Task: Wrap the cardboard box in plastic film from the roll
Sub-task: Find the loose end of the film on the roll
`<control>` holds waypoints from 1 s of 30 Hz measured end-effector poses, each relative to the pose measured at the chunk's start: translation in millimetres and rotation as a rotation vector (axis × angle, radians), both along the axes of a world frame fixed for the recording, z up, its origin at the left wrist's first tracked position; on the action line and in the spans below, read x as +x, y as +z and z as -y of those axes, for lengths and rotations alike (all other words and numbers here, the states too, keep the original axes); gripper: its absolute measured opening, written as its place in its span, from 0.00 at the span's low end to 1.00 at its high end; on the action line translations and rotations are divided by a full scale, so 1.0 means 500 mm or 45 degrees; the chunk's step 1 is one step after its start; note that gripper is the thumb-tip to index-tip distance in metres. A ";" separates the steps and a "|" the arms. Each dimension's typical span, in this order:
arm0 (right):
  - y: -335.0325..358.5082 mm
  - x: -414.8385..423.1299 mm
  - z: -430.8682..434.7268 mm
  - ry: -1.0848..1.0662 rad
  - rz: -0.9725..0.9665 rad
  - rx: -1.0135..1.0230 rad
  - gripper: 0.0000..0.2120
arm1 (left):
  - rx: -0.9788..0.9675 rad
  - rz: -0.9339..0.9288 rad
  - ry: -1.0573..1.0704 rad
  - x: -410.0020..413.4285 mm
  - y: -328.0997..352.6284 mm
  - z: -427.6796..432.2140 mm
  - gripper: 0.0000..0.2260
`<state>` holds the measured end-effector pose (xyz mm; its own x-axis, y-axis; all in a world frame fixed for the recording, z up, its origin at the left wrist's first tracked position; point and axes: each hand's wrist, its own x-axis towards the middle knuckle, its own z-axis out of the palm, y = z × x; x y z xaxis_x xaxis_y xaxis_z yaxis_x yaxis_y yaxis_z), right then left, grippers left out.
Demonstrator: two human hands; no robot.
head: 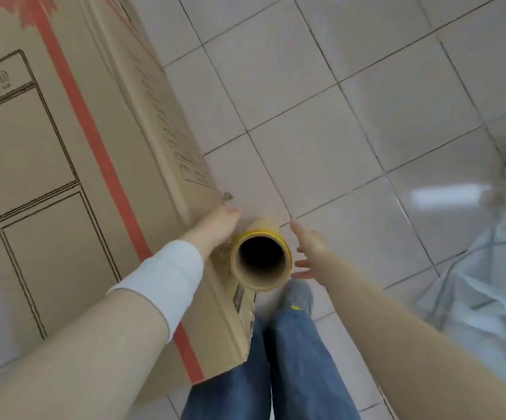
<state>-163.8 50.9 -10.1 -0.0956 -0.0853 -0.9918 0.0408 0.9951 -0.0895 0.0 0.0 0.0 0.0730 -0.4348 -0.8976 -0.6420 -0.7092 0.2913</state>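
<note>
Looking straight down the roll (259, 281): its hollow core faces the camera, so the long axis runs vertically, from head height toward the floor (306, 101). The lower end is hidden.

- The roll sits just off the near right corner of the box (64, 177), touching or nearly touching that edge; the frame doesn't show which.
- The box fills the left of the scene and stands on the floor. Its long side runs from near to far.
- The left hand (217, 227) is wedged between the box corner and the roll, on the roll's left side. It looks wrapped round the roll and carrying it, though the fingers are mostly hidden behind the tube.
- The right hand (310, 248) is just right of the roll, flat with fingers spread, holding nothing and not touching.
- The roll lies between the two hands. The left one has it and the right is beside it.
- Film (473, 298) is already paid out. A clear sheet stretches across the right side and bunches at the right edge, well apart from the box.
- The person's shoe (298, 295) is directly under the roll.

Judgement: the next move turns on that vertical axis. The right hand likely needs to close on the roll's right side so both hands can carry it upright round the box corner. Slack in the sheet on the right is the risk.
</note>
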 end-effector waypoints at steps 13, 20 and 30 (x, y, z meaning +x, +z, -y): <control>-0.058 0.020 -0.087 -0.698 0.660 0.208 0.29 | 0.013 -0.153 0.162 -0.008 -0.024 -0.087 0.09; -0.007 -0.019 -0.185 -1.050 0.597 0.151 0.26 | 0.275 -0.248 0.158 -0.047 -0.001 -0.127 0.08; 0.035 -0.043 -0.269 -1.150 0.571 -0.047 0.27 | 0.732 -0.447 0.203 -0.081 0.047 -0.147 0.06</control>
<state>-185.1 185.4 7.3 0.2417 -0.1965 -0.9502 0.8154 0.5720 0.0891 -40.4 73.7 23.7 -0.2408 0.1090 -0.9644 -0.4533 -0.8913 0.0125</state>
